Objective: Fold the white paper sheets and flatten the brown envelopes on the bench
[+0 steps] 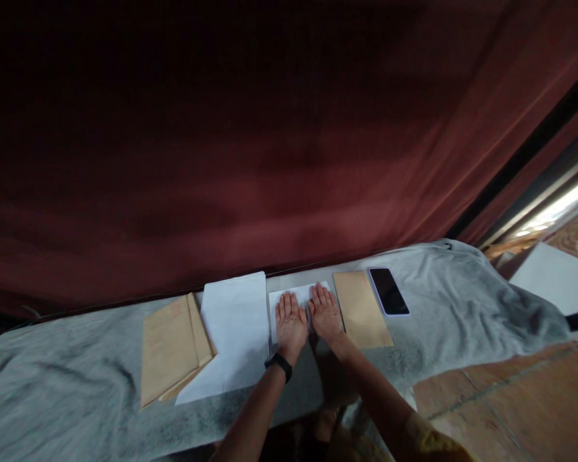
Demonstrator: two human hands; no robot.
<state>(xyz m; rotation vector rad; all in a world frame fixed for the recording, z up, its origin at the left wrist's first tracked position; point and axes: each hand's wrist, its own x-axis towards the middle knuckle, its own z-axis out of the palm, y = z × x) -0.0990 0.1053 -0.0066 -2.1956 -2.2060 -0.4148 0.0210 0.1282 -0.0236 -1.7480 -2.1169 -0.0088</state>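
Observation:
My left hand (290, 323) and my right hand (324, 312) lie flat side by side, fingers stretched out, pressing on a folded white paper (280, 307) on a grey cloth-covered table (77, 378). A black band sits on my left wrist. Left of the hands lies a larger white sheet stack (232, 333), and beyond it a pile of brown envelopes (171, 346). A single brown envelope (361, 309) lies just right of my right hand.
A black phone (388, 291) lies face up to the right of the single envelope. A dark red curtain (270, 141) hangs close behind the table. The table's right end drops to a tiled floor (510, 398). A white board (553, 279) stands at the far right.

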